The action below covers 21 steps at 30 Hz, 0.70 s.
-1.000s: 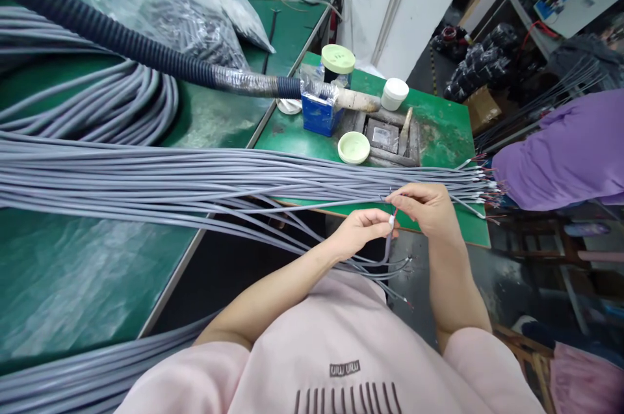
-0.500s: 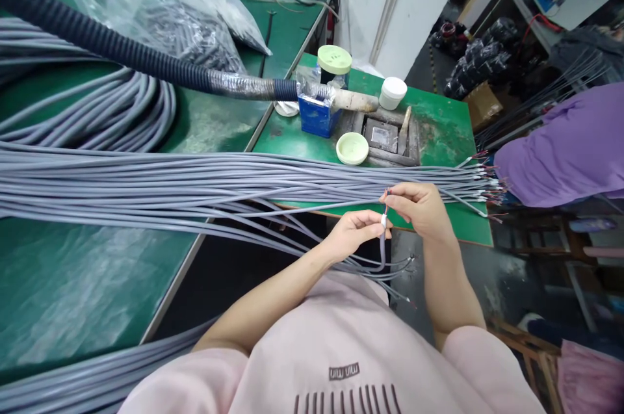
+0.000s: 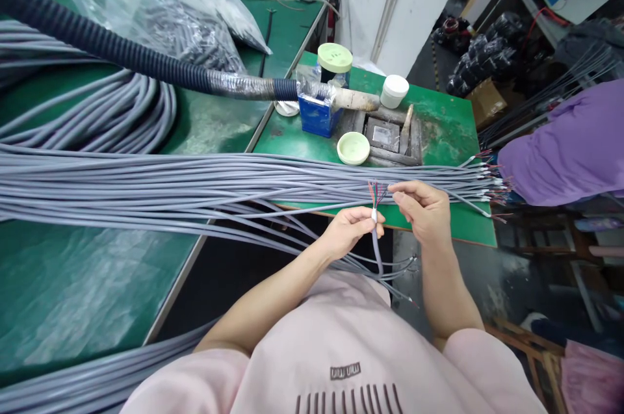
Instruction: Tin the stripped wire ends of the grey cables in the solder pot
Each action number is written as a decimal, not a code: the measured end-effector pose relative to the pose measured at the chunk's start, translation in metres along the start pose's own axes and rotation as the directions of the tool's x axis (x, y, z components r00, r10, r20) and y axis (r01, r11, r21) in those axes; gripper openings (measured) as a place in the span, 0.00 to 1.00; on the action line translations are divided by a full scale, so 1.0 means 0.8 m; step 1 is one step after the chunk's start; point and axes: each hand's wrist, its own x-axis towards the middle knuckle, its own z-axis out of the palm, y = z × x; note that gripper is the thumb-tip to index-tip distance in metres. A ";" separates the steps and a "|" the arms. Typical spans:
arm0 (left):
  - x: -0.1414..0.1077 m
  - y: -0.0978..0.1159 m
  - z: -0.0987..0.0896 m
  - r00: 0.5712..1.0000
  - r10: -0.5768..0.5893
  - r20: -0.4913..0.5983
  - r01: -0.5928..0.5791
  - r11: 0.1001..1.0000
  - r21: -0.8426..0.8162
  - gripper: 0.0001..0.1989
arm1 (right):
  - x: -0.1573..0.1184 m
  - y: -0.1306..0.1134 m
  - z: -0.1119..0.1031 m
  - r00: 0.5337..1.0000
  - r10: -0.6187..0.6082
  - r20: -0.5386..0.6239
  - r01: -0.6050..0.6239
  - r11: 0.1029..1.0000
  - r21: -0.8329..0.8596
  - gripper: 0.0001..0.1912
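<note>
A grey cable (image 3: 377, 251) stands upright in my left hand (image 3: 351, 229), pinched just below its white collar. Thin coloured wires (image 3: 374, 193), red, green and dark, fan out from its top. My right hand (image 3: 423, 209) is to the right of the wires, thumb and forefinger drawn near each other at the tip of a dark wire; whether they grip it is too small to tell. Behind both hands a thick bundle of grey cables (image 3: 195, 183) runs across the green table (image 3: 448, 134), its stripped ends (image 3: 487, 183) at the right.
A dark ribbed hose (image 3: 160, 69) ends by a blue box (image 3: 316, 116). Near it are a lidded jar (image 3: 335, 58), a white tub (image 3: 394, 90), a green dish (image 3: 353, 148) and a framed metal block (image 3: 383, 134). A person in purple (image 3: 570, 147) is at the right.
The coloured wires, earlier pinched together by my right hand, are now spread apart. My right hand has moved slightly right, and my left hand has shifted a little left with the cable.
</note>
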 end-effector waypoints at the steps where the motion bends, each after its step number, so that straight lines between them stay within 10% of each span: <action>1: -0.001 -0.001 -0.001 1.000 -0.006 0.009 0.006 1.000 0.004 0.14 | 0.001 -0.003 0.000 1.000 -0.002 0.005 0.002 1.000 -0.021 0.06; 14: -0.002 -0.008 -0.008 0.999 0.013 0.051 -0.022 0.983 0.180 0.11 | 0.016 -0.029 0.004 0.983 0.067 0.172 -0.011 0.951 -0.309 0.10; 21: 0.000 -0.013 -0.006 0.995 0.089 -0.045 -0.081 0.984 0.160 0.10 | 0.009 -0.012 0.010 0.998 0.030 0.054 -0.020 0.984 -0.175 0.08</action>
